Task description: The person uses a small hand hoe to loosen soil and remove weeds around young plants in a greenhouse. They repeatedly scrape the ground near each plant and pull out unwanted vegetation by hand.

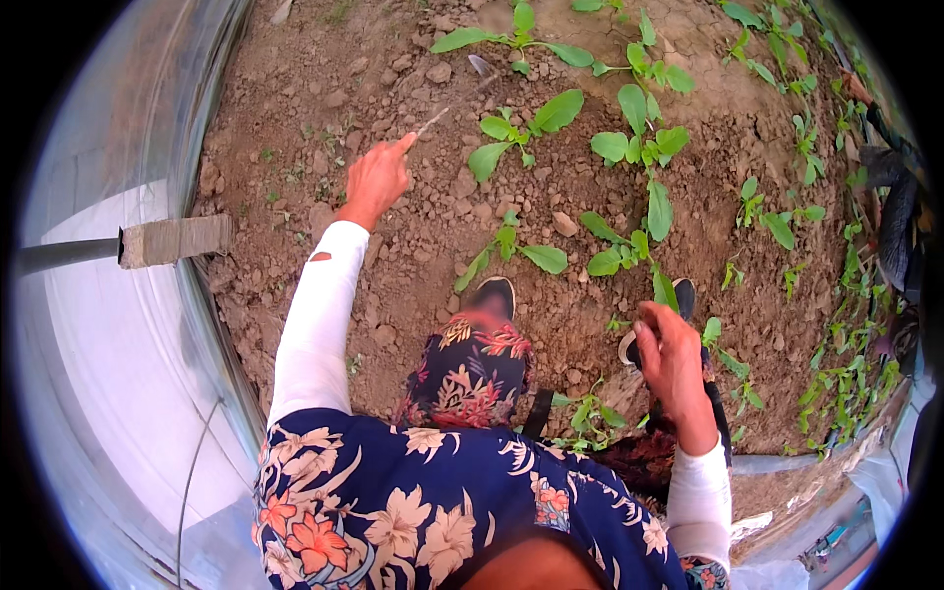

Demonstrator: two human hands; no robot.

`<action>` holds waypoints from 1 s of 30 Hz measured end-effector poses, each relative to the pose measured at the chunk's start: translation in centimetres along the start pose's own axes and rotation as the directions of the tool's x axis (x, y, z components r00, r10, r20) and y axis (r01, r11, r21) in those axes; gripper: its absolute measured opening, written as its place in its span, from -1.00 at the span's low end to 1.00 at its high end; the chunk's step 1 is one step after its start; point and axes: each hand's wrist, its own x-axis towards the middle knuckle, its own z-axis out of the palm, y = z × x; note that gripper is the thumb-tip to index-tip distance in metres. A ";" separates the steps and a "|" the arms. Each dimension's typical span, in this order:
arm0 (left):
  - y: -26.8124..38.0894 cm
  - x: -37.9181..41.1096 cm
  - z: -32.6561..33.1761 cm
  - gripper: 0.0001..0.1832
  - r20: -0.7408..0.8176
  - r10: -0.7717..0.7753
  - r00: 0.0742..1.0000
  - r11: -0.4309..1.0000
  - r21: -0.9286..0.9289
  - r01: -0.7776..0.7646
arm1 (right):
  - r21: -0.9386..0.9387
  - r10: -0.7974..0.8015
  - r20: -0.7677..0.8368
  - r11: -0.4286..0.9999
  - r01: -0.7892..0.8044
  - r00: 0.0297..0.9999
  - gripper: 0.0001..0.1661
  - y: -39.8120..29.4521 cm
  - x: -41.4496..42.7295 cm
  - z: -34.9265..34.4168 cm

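My left hand (375, 179) is closed around the handle of a small hand hoe (434, 122), reaching out over brown crumbly soil. The tool's thin shaft points up and right, and its blade lies at the soil left of a green leafy seedling (522, 46). Another seedling (518, 135) grows right of the shaft. My right hand (672, 361) hangs above my shoe with its fingers loosely bent and no object visible in it. Just beyond its fingertips is a leaf of a further seedling (662, 289).
Clear plastic sheeting (199, 147) lines the left edge, with a wrapped pole end (177, 240) against the soil. My shoes (493, 296) stand among seedlings. Small weeds (833, 398) grow along the right side. At the far right a person's arm (855, 87) and dark clothing show.
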 end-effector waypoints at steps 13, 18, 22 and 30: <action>-4.1 -17.9 -1.9 -0.52 -0.108 -0.162 0.981 0.933 -0.339 0.117 | 0.688 0.283 0.440 0.504 -0.522 0.852 -0.57 3.2 17.8 18.7; -3.5 -20.1 -2.0 -0.52 -0.048 -0.156 0.987 0.930 -0.344 0.130 | 0.682 0.330 0.543 0.364 -0.635 0.772 -0.44 1.6 22.6 22.7; -2.9 -19.2 -1.5 -0.52 -0.096 -0.145 0.985 0.919 -0.382 0.098 | 0.698 0.350 0.566 0.278 -0.660 0.746 -0.44 2.4 23.5 23.1; 0.8 -11.0 0.7 -0.52 -0.136 -0.160 0.978 0.912 -0.400 0.093 | 0.877 0.385 0.478 -0.148 -0.458 0.790 -0.54 6.8 23.7 19.7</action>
